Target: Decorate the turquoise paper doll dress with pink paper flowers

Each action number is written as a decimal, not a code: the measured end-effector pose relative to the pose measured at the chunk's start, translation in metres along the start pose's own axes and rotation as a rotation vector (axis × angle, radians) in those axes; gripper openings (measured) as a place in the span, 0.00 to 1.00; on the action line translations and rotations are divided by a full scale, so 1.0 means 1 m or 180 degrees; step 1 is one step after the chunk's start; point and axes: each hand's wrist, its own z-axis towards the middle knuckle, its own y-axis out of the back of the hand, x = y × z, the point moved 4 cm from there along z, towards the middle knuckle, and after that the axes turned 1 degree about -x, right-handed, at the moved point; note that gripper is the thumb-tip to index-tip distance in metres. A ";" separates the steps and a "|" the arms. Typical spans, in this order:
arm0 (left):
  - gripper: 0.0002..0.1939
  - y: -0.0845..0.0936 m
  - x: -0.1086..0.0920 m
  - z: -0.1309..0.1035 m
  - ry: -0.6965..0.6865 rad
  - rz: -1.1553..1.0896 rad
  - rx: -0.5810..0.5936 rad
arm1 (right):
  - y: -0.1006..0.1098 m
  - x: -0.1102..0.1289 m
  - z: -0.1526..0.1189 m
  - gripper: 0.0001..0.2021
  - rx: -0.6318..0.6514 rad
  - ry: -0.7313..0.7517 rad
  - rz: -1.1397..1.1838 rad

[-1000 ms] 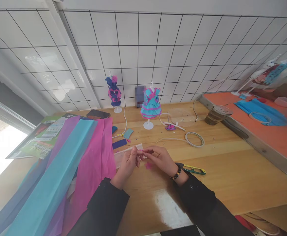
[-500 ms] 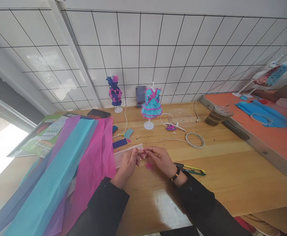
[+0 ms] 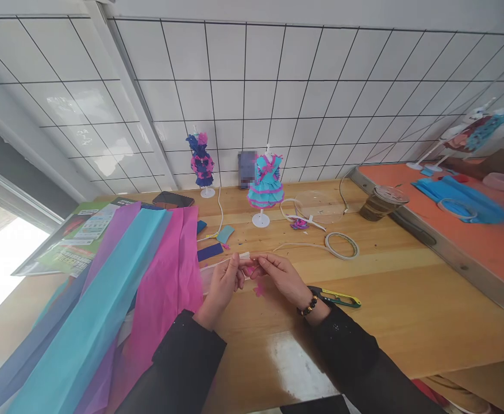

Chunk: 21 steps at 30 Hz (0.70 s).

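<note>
My left hand point(image 3: 224, 280) and my right hand point(image 3: 279, 277) meet fingertip to fingertip above the wooden table. A small piece of pink crepe paper point(image 3: 250, 270) shows between them; both hands pinch it, and the fingers cover much of it. Just below the fingertips is a pink cut-out point(image 3: 259, 289), roughly flower-shaped; whether it lies on the table or hangs from the fingers I cannot tell. Partly behind my left hand is a pale flat packet point(image 3: 208, 275). Right of my right wrist lies a box cutter point(image 3: 340, 297) with a yellow and green handle.
Long crepe paper sheets point(image 3: 100, 299) cover the left side. Two small dress forms, one in navy and pink point(image 3: 202, 164), one in turquoise point(image 3: 266, 183), stand near the tiled wall. A tape roll point(image 3: 342, 246) and a brown cup point(image 3: 383, 202) sit to the right, beside an orange surface point(image 3: 462, 241).
My left thumb has risen slightly and the fingers have shifted around the pink paper, so more of it shows. The cut-out below looks slightly turned.
</note>
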 end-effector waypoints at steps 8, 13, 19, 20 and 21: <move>0.25 0.001 0.007 0.004 0.0072 -0.0048 0.0032 | -0.003 0.002 -0.002 0.15 -0.0011 0.0410 -0.0639; 0.14 -0.003 0.003 0.004 -0.0212 0.0312 -0.0015 | -0.003 -0.001 -0.001 0.16 0.0013 0.0399 -0.0613; 0.12 -0.003 0.001 0.003 -0.0304 0.0471 -0.0123 | -0.004 0.002 -0.002 0.16 0.0003 0.0464 -0.0852; 0.12 -0.003 0.001 0.003 -0.0309 0.0482 -0.0131 | -0.004 0.003 -0.002 0.16 0.0000 0.0467 -0.0882; 0.12 -0.003 0.001 0.003 -0.0315 0.0495 -0.0131 | -0.004 0.003 -0.003 0.16 0.0001 0.0472 -0.0904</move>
